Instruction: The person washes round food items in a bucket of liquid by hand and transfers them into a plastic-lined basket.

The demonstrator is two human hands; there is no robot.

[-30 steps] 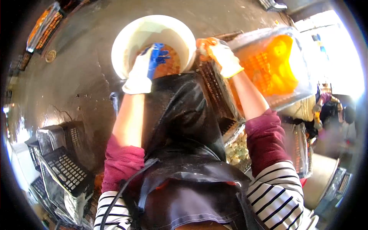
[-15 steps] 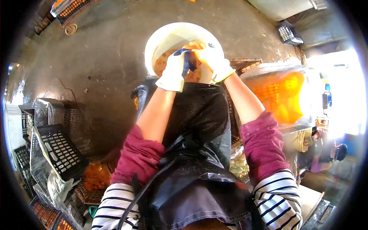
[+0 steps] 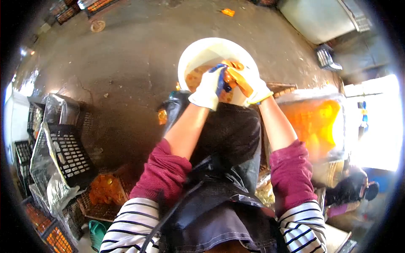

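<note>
Both my hands are over a white tub (image 3: 188,55), which holds cloudy liquid with orange-brown bits in it. My left hand (image 3: 209,85), in a white and blue glove, has its fingers bent inward. My right hand (image 3: 247,82), in a white and orange glove, is curled against it, the fingertips of both meeting. Pressed between them is a small, glossy orange-brown piece (image 3: 229,77); the fingers hide most of it, so its kind does not show. A black apron (image 3: 228,135) covers my lap just behind the tub.
To the right stands an orange basket (image 3: 314,122) by clear plastic. A black crate (image 3: 69,152) and a crate of orange pieces (image 3: 105,190) are at left. Wet floor (image 3: 130,55) stretches ahead, with an orange scrap (image 3: 228,12). Another person (image 3: 348,189) is at far right.
The view has shifted, so the tub and hands appear lower and further right. My hands have turned slightly, and the orange-brown piece shows more between them.
</note>
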